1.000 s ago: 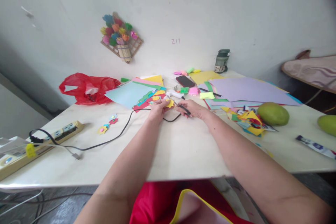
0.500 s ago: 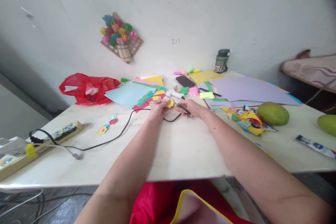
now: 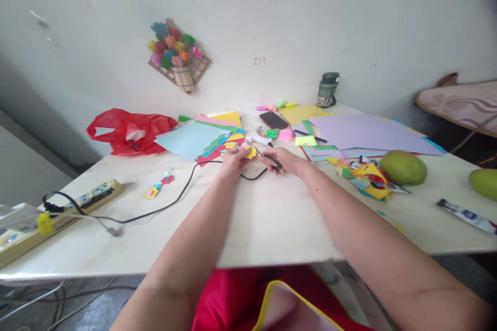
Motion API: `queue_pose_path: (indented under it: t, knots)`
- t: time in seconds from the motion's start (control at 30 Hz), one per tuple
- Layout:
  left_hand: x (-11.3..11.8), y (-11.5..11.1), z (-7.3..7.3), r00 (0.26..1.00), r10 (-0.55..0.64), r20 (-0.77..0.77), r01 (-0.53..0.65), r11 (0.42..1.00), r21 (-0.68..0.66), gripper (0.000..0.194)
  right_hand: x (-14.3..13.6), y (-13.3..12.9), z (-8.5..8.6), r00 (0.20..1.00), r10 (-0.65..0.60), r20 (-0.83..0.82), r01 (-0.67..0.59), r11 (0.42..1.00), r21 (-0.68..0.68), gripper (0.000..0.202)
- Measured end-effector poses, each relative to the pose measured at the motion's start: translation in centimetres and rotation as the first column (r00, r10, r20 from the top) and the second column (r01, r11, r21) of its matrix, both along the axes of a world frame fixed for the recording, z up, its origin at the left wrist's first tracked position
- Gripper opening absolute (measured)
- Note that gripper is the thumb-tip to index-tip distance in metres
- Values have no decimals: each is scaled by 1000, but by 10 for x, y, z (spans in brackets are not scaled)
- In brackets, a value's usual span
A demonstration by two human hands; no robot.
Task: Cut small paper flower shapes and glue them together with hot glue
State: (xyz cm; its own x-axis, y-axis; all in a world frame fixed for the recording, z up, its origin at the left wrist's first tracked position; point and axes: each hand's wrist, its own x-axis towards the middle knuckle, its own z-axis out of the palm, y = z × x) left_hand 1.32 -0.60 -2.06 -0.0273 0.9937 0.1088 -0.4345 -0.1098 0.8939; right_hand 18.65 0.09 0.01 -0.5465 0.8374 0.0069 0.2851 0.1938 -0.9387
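Observation:
Near the middle of the white table, my left hand [image 3: 234, 161] pinches a small yellow paper piece [image 3: 251, 152]. Just to its right, my right hand [image 3: 285, 159] is closed on black-handled scissors [image 3: 275, 162], whose blades point up and left beside the yellow paper. Behind my hands lie cut colored paper pieces [image 3: 212, 154] and a white glue gun [image 3: 259, 139]. Small paper flowers [image 3: 151, 192] with round centers lie on the left of the table.
A power strip [image 3: 93, 195] and its black cord [image 3: 155, 211] are at left, beyond them a red bag [image 3: 134, 132]. Purple sheets [image 3: 349, 132], paper scraps [image 3: 373, 178], a green fruit [image 3: 404, 167] and a tube [image 3: 466, 216] are at right. A bottle [image 3: 328, 90] stands behind.
The scissor handles in my right hand look slightly more spread. My left hand and the yellow paper have hardly moved.

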Motion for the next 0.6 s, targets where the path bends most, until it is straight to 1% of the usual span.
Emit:
queue_pose_path:
  t: [0.3, 0.43, 0.6]
  knots:
    - [0, -1, 2, 1000, -1, -7, 1, 1000, -4, 31, 1, 3, -4, 1000, 2, 4, -2, 1000, 17, 23]
    - [0, 0, 1, 1000, -22, -5, 22, 1000, 5, 31, 0, 1, -2, 1000, -19, -6, 19, 1000, -2, 22]
    - [0, 0, 0, 1000, -11, -4, 11, 1000, 2, 33, 0, -1, 0, 999, -25, -38, 24, 999, -25, 21]
